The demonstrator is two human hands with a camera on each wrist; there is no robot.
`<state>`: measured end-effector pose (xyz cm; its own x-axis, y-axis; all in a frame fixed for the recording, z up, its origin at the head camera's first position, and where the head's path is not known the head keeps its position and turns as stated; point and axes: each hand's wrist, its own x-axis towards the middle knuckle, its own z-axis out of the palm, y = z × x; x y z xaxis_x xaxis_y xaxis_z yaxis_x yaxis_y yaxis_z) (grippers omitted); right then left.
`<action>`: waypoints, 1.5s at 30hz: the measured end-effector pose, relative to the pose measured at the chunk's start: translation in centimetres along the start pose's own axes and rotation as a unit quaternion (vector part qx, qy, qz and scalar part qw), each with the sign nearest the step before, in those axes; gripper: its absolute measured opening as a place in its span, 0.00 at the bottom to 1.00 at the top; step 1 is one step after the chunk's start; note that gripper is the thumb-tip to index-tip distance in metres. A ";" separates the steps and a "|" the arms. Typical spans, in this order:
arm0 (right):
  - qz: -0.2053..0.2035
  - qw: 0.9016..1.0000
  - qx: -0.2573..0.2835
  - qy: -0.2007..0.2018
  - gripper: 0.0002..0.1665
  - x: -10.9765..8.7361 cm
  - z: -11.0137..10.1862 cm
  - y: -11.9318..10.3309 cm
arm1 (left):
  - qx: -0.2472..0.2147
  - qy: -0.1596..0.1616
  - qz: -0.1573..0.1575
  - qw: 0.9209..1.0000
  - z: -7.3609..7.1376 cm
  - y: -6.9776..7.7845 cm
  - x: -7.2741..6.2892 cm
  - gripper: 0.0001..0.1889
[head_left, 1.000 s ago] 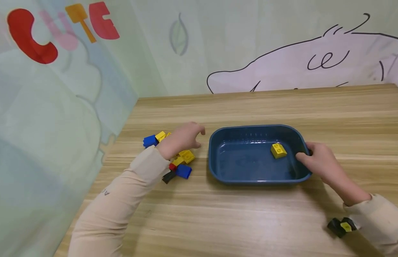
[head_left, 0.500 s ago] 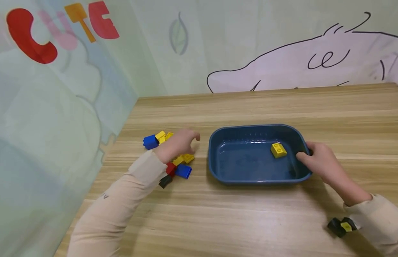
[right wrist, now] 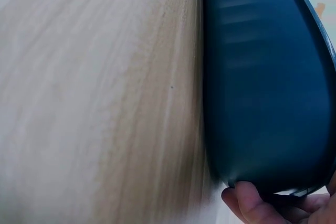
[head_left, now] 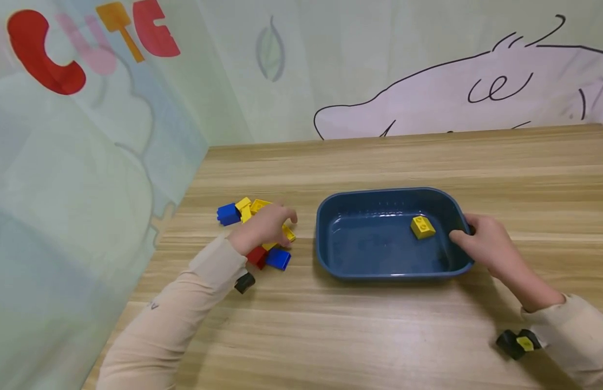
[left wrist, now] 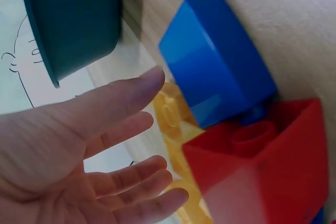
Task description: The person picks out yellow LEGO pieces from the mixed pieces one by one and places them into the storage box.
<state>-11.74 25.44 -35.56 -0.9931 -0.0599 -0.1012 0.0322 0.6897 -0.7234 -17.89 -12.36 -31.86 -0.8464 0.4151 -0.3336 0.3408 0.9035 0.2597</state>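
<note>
Over the pile of toy building bricks in the head view reaches my left hand (head_left: 264,227). In the left wrist view its thumb and loosely bent fingers are apart, with nothing held between them. Yellow bricks (left wrist: 176,114) lie just past the fingertips, partly hidden by them. A blue brick (left wrist: 220,61) and a red brick (left wrist: 262,166) are close by. My right hand (head_left: 486,246) grips the right end of a dark blue tray (head_left: 379,277), thumb over the rim and fingers outside. Inside the tray, toward its right, sits one yellow brick (head_left: 422,227).
Another blue brick (head_left: 228,214) lies at the pile's left edge. Black wrist cameras are strapped at the left cuff (head_left: 244,282) and right cuff (head_left: 516,344). A printed wall (head_left: 262,108) stands behind and left of the wooden table (head_left: 355,336).
My left hand has come back from beside the tray, moving left and down over the yellow bricks. The right hand and tray have stayed put.
</note>
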 end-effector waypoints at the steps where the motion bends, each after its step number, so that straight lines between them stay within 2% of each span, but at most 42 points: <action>1: -0.001 1.000 0.001 0.000 0.25 0.0 0.0 0.0 | 0.000 -0.001 -0.001 1.000 0.1 -0.1 0.0 0.23; 7: -0.006 1.000 0.002 0.004 0.24 0.0 0.1 0.1 | 0.007 -0.007 -0.003 1.000 0.5 -0.4 -0.1 0.21; 13: 0.000 1.000 0.003 0.000 0.25 0.0 0.0 0.0 | 0.015 0.004 0.010 1.000 0.6 -0.5 0.1 0.18; 18: 0.000 1.000 0.003 0.004 0.23 0.0 0.0 0.1 | 0.012 0.015 0.023 1.000 0.7 -0.4 0.3 0.16; 26: 0.010 1.000 0.005 -0.005 0.26 0.1 0.0 0.1 | -0.008 0.028 0.027 0.999 0.8 -0.4 0.5 0.15; 36: 0.009 1.000 0.002 -0.004 0.26 0.1 0.0 0.2 | 0.006 0.054 0.002 0.999 0.8 -0.9 0.3 0.21; 40: 0.005 1.000 0.003 -0.003 0.26 0.2 0.0 0.2 | 0.003 0.047 -0.010 0.999 0.8 -0.9 0.1 0.22; 45: 0.008 1.000 0.003 -0.004 0.25 0.2 0.0 0.3 | -0.007 0.033 -0.010 0.999 0.8 -0.9 0.3 0.22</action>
<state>-11.90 25.64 -35.83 -0.9916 -0.0547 -0.1170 0.0478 0.6859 -0.7262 -18.15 -13.00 -32.90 -0.8782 0.3884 -0.2791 0.3182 0.9101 0.2656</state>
